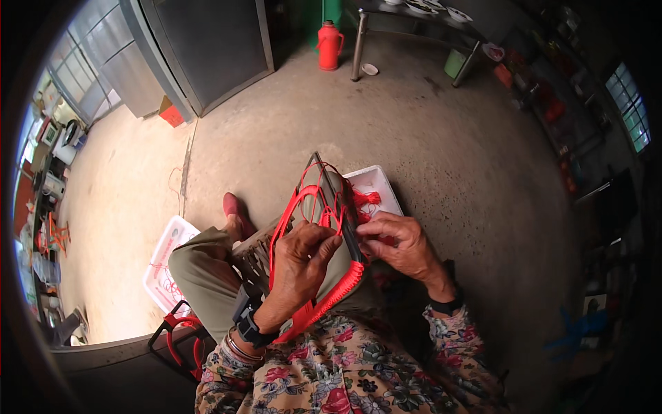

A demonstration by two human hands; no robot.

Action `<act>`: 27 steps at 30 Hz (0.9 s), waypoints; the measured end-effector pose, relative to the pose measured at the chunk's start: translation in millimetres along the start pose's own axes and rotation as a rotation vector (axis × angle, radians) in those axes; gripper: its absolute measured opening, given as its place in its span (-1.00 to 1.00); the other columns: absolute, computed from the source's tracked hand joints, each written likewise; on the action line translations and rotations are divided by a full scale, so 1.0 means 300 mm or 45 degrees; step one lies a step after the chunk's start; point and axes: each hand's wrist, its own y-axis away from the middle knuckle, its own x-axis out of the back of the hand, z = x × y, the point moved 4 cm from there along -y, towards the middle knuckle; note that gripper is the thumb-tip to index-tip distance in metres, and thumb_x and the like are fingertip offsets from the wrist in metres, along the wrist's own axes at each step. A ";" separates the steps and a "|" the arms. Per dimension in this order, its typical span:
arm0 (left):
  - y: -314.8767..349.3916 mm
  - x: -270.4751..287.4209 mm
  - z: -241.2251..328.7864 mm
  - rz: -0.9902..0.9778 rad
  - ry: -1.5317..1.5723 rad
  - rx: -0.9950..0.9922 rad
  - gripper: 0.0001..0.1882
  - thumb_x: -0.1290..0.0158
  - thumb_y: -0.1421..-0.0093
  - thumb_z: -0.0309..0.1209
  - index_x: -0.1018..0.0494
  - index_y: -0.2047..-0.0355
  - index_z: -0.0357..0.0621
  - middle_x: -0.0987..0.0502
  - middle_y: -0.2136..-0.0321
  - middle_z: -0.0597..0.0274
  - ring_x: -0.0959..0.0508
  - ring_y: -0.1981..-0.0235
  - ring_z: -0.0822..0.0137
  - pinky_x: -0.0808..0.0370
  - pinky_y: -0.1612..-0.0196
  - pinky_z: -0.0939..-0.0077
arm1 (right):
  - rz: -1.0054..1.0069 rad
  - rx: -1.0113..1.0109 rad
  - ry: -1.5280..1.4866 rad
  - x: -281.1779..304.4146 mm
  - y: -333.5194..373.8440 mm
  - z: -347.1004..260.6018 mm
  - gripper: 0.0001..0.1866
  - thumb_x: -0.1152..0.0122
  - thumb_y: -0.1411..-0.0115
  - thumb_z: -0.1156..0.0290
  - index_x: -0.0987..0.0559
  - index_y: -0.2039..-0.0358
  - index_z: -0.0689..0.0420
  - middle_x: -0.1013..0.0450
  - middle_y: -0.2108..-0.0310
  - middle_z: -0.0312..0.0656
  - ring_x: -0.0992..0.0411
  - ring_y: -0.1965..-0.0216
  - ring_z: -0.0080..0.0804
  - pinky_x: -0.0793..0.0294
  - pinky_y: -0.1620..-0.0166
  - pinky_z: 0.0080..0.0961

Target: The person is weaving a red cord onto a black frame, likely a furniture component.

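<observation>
A dark, narrow frame (350, 238) rests across my lap, its far tip pointing away from me. Tightly wrapped red cord (339, 293) covers its near side, and loose red strands loop over the far part. My left hand (303, 254) is closed in a pinch above the frame, with thin red cord running from its fingertips. On the frame's right side, my right hand (403, 245) has its thumb and fingers pressed together close to the dark bar. Its fingertips partly hide what they hold.
A white tray (393, 196) holding red cord sits beyond my right hand. Another white tray (155, 276) with red strands lies left of my knee, near a black-and-red frame (167, 336). A red thermos (329, 47) stands on the floor ahead, beside a table leg (359, 45).
</observation>
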 end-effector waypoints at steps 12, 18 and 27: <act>0.008 -0.025 0.084 -0.378 -0.359 -0.435 -0.78 -0.06 0.13 -0.65 -0.45 0.39 -0.25 -0.38 0.48 0.11 -0.40 0.37 0.09 -0.36 0.26 0.28 | 0.048 0.332 0.393 -0.080 0.029 0.045 -0.75 -0.14 0.03 0.67 -0.54 0.28 0.22 -0.38 0.46 -0.18 -0.41 0.43 -0.39 -0.38 0.39 -0.53; 0.031 0.008 0.079 -0.137 -0.133 -0.393 -0.84 -0.09 -0.03 -0.53 -0.51 0.34 -0.28 -0.49 0.34 0.14 -0.45 0.24 0.15 -0.33 0.05 0.26 | 0.620 -0.173 -0.174 0.195 0.126 0.069 -0.87 -0.04 -0.17 0.52 -0.57 0.35 0.18 -0.48 0.43 -0.33 -0.41 0.44 -0.60 -0.40 0.33 -0.65; 0.081 -0.087 0.103 -0.509 1.102 0.859 -0.75 -0.02 -0.27 -0.29 -0.48 0.36 -0.27 -0.54 0.52 0.25 -0.48 0.54 0.49 -0.41 0.45 0.65 | 0.878 0.567 -1.287 0.724 0.496 0.194 -0.71 0.11 -0.33 0.24 -0.46 0.04 0.07 -0.49 0.24 -0.25 -0.40 0.16 -0.35 -0.34 -0.04 -0.20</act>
